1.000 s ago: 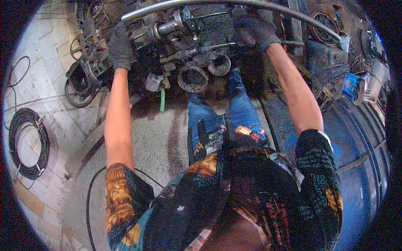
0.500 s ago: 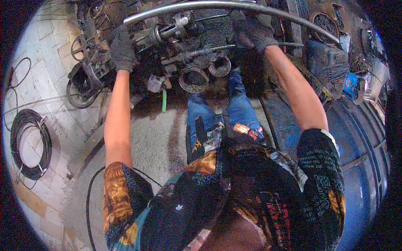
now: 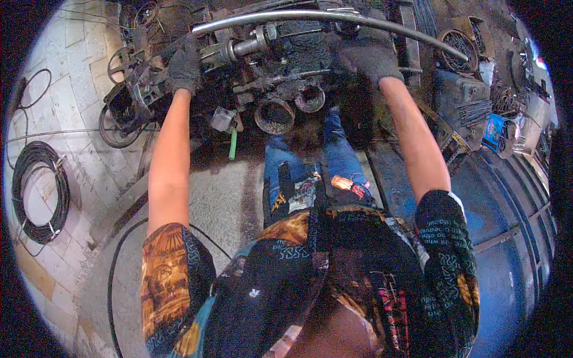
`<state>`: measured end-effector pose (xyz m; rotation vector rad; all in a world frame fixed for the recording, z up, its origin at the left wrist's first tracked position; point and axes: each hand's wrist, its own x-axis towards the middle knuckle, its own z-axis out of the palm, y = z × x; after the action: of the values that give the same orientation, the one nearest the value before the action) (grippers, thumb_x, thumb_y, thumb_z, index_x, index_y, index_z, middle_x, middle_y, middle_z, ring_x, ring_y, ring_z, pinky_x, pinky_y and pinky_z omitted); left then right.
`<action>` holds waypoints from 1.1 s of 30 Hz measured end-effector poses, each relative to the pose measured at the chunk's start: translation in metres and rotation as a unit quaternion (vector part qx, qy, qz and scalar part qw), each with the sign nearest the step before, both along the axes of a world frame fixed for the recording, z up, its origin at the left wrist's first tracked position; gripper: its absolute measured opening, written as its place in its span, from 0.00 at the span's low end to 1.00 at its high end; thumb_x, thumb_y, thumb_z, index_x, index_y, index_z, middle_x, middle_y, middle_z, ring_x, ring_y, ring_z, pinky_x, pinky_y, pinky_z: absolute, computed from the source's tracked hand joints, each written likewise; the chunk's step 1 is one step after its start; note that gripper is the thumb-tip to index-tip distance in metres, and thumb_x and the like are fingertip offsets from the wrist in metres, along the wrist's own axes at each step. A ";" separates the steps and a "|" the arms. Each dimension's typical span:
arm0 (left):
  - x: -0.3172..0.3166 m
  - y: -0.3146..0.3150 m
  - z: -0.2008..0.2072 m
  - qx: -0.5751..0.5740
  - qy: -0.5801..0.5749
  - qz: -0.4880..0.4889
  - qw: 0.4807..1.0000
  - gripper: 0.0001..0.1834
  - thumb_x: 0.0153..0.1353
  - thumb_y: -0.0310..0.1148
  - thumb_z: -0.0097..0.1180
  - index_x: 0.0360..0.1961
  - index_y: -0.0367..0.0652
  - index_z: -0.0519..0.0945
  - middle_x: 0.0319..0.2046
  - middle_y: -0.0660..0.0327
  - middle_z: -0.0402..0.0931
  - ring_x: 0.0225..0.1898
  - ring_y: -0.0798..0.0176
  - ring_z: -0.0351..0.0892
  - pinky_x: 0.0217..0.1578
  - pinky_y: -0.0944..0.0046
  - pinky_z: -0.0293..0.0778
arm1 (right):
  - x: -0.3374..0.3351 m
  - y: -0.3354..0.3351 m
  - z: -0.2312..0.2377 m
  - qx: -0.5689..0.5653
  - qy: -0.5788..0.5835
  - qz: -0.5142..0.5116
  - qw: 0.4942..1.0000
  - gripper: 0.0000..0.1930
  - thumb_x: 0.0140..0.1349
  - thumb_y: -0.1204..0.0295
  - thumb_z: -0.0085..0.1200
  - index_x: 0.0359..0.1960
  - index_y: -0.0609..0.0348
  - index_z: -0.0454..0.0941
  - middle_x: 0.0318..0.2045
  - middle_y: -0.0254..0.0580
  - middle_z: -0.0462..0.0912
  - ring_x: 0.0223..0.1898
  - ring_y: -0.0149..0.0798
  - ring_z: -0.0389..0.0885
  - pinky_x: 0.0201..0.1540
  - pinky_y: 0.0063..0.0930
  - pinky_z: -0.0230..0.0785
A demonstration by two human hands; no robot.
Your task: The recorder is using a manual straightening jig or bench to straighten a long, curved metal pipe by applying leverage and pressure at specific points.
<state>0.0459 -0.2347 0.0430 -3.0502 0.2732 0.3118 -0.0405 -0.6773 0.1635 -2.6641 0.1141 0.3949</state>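
A long, shiny metal tube (image 3: 280, 19) runs across the top of the view above a dark, greasy machine (image 3: 250, 48); its left end lies just past my left hand. My left hand (image 3: 184, 64), in a dark glove, is at the machine's left side. Its fingers blend into the dark parts. My right hand (image 3: 373, 58), also gloved, is below the tube on the right, beside a thin rod (image 3: 316, 73). Shadow hides its fingertips, so its grip does not show. Two round, dirty openings (image 3: 275, 116) face me at the machine's front. A green hose (image 3: 233, 144) hangs beside them.
A black cable coil (image 3: 24, 200) lies on the pale tiled floor at left. Near the machine's left end is a handwheel (image 3: 118, 64). Right of me are a blue metal surface (image 3: 471, 197), a dark box (image 3: 456, 98) and a round container of wire (image 3: 459, 51).
My left hand has shifted slightly right and the tube's left end with it. The right hand appears lower in view, along with the tube and surroundings, as the view tilts.
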 end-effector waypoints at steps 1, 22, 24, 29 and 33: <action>-0.001 -0.001 0.007 0.001 -0.003 0.004 1.000 0.20 0.76 0.35 0.36 0.61 0.40 0.73 0.58 0.46 0.74 0.58 0.42 0.74 0.57 0.50 0.73 | -0.012 -0.006 0.011 -0.023 0.010 0.015 1.000 0.28 0.62 0.42 0.56 0.38 0.58 0.83 0.30 0.45 0.85 0.33 0.42 0.84 0.41 0.39 0.76; -0.002 -0.024 0.041 -0.120 0.125 0.215 0.961 0.34 0.76 0.58 0.28 0.65 0.44 0.72 0.63 0.44 0.72 0.61 0.36 0.73 0.61 0.46 0.68 | 0.077 0.017 0.076 -0.113 0.076 0.229 0.964 0.14 0.48 0.65 0.60 0.30 0.64 0.86 0.30 0.59 0.85 0.36 0.56 0.86 0.41 0.48 0.78; -0.007 0.006 0.017 -0.192 -0.023 0.103 0.976 0.32 0.77 0.56 0.29 0.66 0.45 0.72 0.63 0.44 0.72 0.60 0.36 0.74 0.61 0.45 0.68 | 0.078 0.018 0.060 -0.106 0.003 0.267 0.958 0.12 0.48 0.66 0.59 0.26 0.64 0.86 0.27 0.59 0.84 0.34 0.57 0.86 0.40 0.49 0.78; -0.006 0.013 0.012 -0.036 0.003 0.010 0.999 0.29 0.77 0.52 0.31 0.66 0.48 0.71 0.62 0.43 0.73 0.58 0.36 0.76 0.58 0.44 0.71 | 0.074 0.020 0.065 -0.085 0.009 0.255 0.963 0.13 0.49 0.65 0.58 0.28 0.63 0.86 0.28 0.60 0.84 0.34 0.57 0.86 0.40 0.50 0.78; -0.011 -0.002 0.021 -0.127 -0.024 0.088 0.988 0.22 0.76 0.42 0.36 0.66 0.50 0.70 0.57 0.43 0.76 0.54 0.36 0.79 0.52 0.43 0.76 | 0.073 0.020 0.064 -0.094 0.022 0.247 0.964 0.15 0.51 0.63 0.57 0.32 0.63 0.86 0.29 0.59 0.85 0.35 0.58 0.86 0.40 0.51 0.78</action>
<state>0.0350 -0.2370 0.0641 -3.3356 0.0416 0.2262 0.0327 -0.6575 0.2279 -2.8512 -0.5362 0.6242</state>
